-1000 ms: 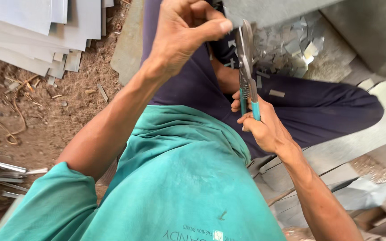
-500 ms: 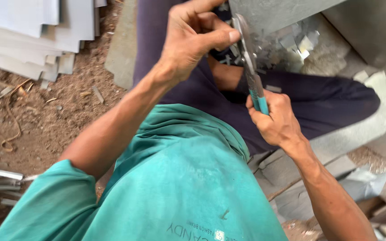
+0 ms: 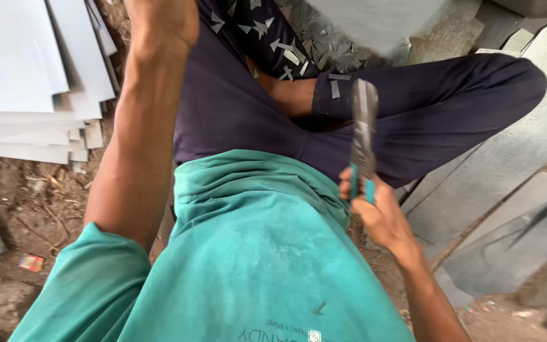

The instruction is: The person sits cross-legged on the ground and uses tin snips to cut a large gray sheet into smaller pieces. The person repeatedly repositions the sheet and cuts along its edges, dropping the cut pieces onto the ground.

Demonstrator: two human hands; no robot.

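Observation:
My right hand (image 3: 380, 214) grips the teal handles of a pair of metal tin snips (image 3: 364, 130), whose grey blades point up and away over my crossed legs in dark blue trousers. My left hand (image 3: 163, 22) is raised at the top edge of the head view, well apart from the snips. Only its back and wrist show; the fingers are cut off by the frame. Small silver offcuts (image 3: 314, 47) lie on my lap and on the ground beyond my knees. My teal shirt fills the lower middle.
A stack of pale flat sheets (image 3: 26, 76) lies on the dirt at the upper left. Grey metal sheets (image 3: 508, 183) lean and overlap at the right, under my knee. A small red wrapper (image 3: 31, 262) sits on the soil at the lower left.
My left hand has left the snips' blades and risen to the top edge. My right hand has come down toward my lap with the snips still in it.

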